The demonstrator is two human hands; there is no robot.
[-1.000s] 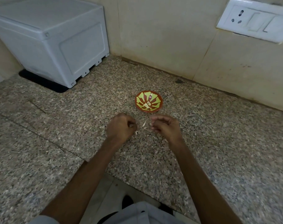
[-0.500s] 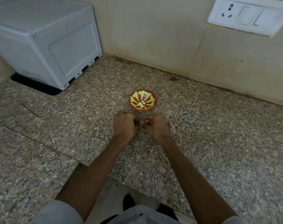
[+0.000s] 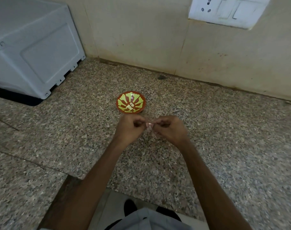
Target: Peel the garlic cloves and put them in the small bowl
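Where left hand (image 3: 130,129) meets right hand (image 3: 170,129), a clove (image 3: 149,125) seems pinched.

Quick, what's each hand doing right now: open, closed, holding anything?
Left hand: fingers curled, pinching the garlic clove.
Right hand: fingers curled, pinching the same clove from the other side.

No readable text, label, brand, number or sign anywhere. Blank white face on the switch plate (image 3: 227,11) at one o'clock, plain grey panel on the box (image 3: 33,47) at ten o'clock. Only a yellow-and-red painted pattern inside the small bowl (image 3: 138,99) at twelve o'clock.
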